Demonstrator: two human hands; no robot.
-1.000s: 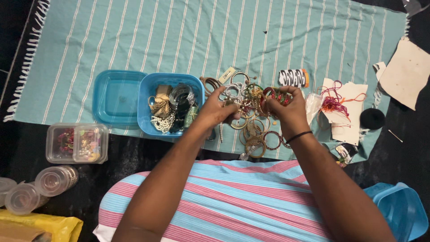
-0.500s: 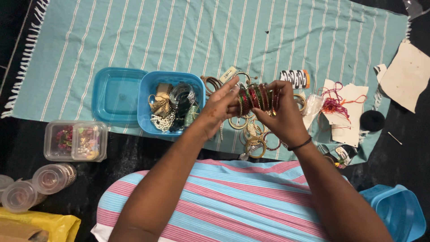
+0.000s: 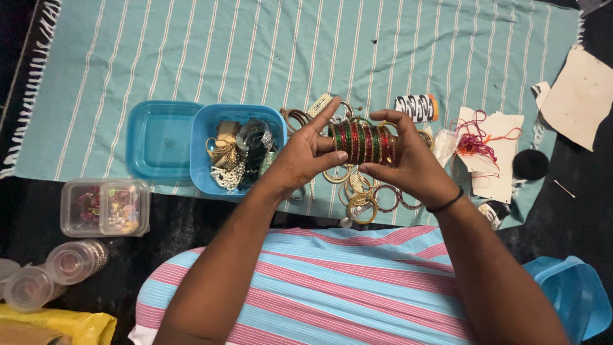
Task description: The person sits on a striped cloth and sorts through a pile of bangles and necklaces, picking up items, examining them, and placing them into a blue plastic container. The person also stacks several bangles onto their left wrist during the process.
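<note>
A stack of red, green and gold bangles (image 3: pixel 363 142) is held sideways in the air between my two hands. My right hand (image 3: pixel 408 160) wraps its fingers over and under the stack's right end. My left hand (image 3: pixel 305 156) presses flat, fingers extended, against the stack's left end. Below the hands, loose gold bangles (image 3: pixel 362 191) lie on a teal striped cloth (image 3: pixel 255 51). Just left of my left hand stands a blue tub (image 3: pixel 201 167) full of jewellery.
A blue lid (image 3: pixel 158 137) lies beside the tub. A clear box (image 3: pixel 105 207) and clear cups (image 3: pixel 76 259) sit on the dark floor at left. Thread on paper (image 3: pixel 485 144), a black-and-white roll (image 3: pixel 415 107) and a black disc (image 3: pixel 530 165) lie right. Another blue container (image 3: pixel 571 297) is at lower right.
My hands gathered the red and green bangles off the pile, lifted them, and squared them into a tight sideways stack; my left hand now presses flat on its end.
</note>
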